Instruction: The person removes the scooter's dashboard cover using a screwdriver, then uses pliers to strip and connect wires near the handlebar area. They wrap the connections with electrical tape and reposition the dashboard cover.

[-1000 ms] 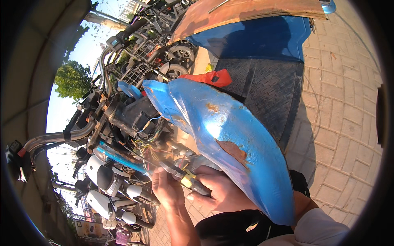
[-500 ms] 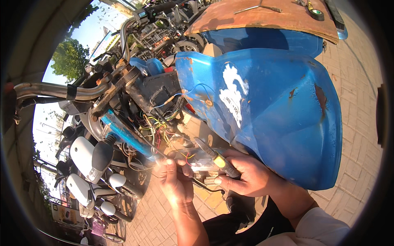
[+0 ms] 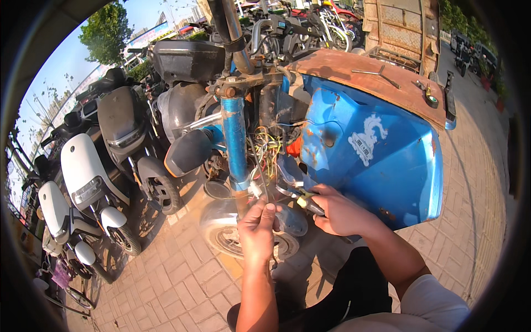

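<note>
My left hand [image 3: 258, 224] is closed in a pinch below the wiring, on what looks like a thin wire. Just above its fingertips shows a white connector [image 3: 255, 189]. In my right hand [image 3: 342, 211] is a tool [image 3: 303, 200] with a yellow-and-black handle and a metal head pointing left toward the pinch; its exact kind is hard to make out. A tangle of coloured wires [image 3: 267, 148] hangs behind the blue steering tube [image 3: 234, 141] of a stripped vehicle. The blue body panel [image 3: 387, 171], rusted in spots, stands right of the wires.
A front wheel [image 3: 227, 235] sits below my hands on brick paving. On the brown board [image 3: 354, 69] lie a three-armed wrench [image 3: 379, 74] and a tape roll [image 3: 431, 100]. Parked scooters [image 3: 86, 166] line the left. A rusty metal tailgate [image 3: 402, 30] stands behind.
My view has swung, so the steering tube now stands upright and more parked vehicles show. The right hand's tool has come close to the left fingertips. Both hands keep their grip.
</note>
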`<action>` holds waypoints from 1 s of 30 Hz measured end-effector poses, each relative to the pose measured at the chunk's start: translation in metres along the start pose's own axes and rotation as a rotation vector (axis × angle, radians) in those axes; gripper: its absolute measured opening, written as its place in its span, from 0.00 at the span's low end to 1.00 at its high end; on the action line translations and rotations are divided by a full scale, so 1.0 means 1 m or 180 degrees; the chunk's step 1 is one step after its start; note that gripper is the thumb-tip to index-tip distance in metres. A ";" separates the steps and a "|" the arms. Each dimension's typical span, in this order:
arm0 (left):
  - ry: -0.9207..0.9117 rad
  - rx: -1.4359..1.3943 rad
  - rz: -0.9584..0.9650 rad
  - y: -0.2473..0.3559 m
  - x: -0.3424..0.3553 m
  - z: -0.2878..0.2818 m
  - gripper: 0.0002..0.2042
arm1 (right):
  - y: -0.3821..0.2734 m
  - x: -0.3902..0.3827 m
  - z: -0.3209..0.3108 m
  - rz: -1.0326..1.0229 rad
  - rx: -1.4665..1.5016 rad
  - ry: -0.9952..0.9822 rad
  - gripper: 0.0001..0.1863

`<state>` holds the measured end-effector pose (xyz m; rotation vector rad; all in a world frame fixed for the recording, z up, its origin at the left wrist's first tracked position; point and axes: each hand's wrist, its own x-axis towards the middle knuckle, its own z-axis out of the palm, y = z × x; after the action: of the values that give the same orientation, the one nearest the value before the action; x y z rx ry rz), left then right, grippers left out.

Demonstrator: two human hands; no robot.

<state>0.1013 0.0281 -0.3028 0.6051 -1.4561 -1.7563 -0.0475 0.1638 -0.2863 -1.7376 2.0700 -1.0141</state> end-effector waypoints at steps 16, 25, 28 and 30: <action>0.0009 0.0864 0.0668 0.009 0.008 0.010 0.11 | -0.039 0.025 -0.035 0.0462 -0.1017 -0.0728 0.16; 0.0093 0.1257 0.0762 0.006 0.010 0.007 0.12 | -0.040 0.027 -0.034 0.0517 -0.0930 -0.1006 0.21; 0.0097 0.1338 0.0792 0.007 0.009 0.007 0.11 | -0.037 0.026 -0.033 0.0533 -0.0928 -0.0971 0.21; 0.0101 0.1439 0.0748 0.008 0.009 0.007 0.12 | -0.035 0.025 -0.031 0.0473 -0.0844 -0.0903 0.21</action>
<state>0.0928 0.0244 -0.2928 0.6538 -1.8363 -1.2378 -0.0458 0.1493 -0.2350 -1.6961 2.1800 -0.4369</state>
